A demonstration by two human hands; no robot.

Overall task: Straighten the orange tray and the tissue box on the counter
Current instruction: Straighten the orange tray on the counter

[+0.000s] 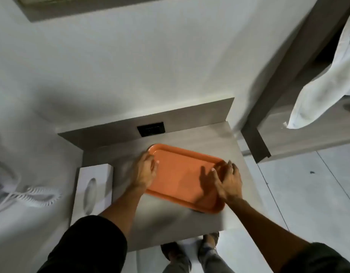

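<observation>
An empty orange tray (182, 174) lies skewed on the grey counter (170, 219), its long side running from back left to front right. My left hand (144, 170) rests on the tray's left short edge, fingers curled over the rim. My right hand (228, 181) is at the right short edge, fingers spread over the rim. A white tissue box (93, 190) lies at the counter's left edge, a hand's width left of the tray, touched by neither hand.
A black wall socket (151, 129) sits in the grey back panel behind the tray. A white coiled phone cord (34, 196) hangs on the wall to the left. At the right stands a wooden unit (288, 131) with a white towel (325, 91) draped over it. My feet (189, 251) show below the counter's front edge.
</observation>
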